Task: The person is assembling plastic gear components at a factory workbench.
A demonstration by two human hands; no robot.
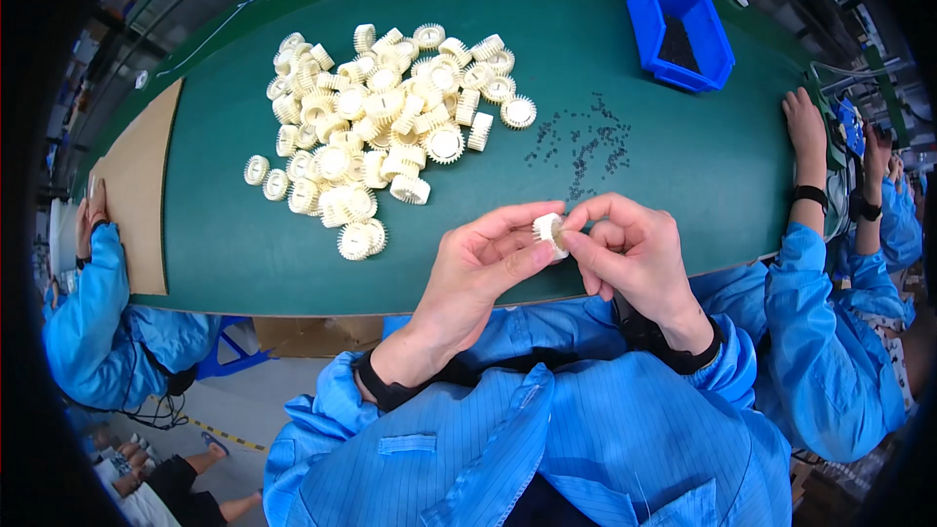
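Over the table's near edge, a cream plastic gear (548, 231) is pinched between the thumb and fingers of my left hand (481, 262). My right hand (630, 252) has its thumb and forefinger pressed together at the gear's right face; whatever may be between those fingertips is hidden. A large heap of similar cream gears (386, 107) lies on the green table to the left of my hands. Just beyond my fingers, many tiny black parts (586, 146) are scattered on the tabletop, too small to name.
A blue bin (683, 29) with black parts inside stands at the far right. Brown cardboard (142, 190) lies at the table's left end, by a co-worker's hand (96, 207). Another co-worker's arm (807, 151) rests at the right edge of the green table (244, 283).
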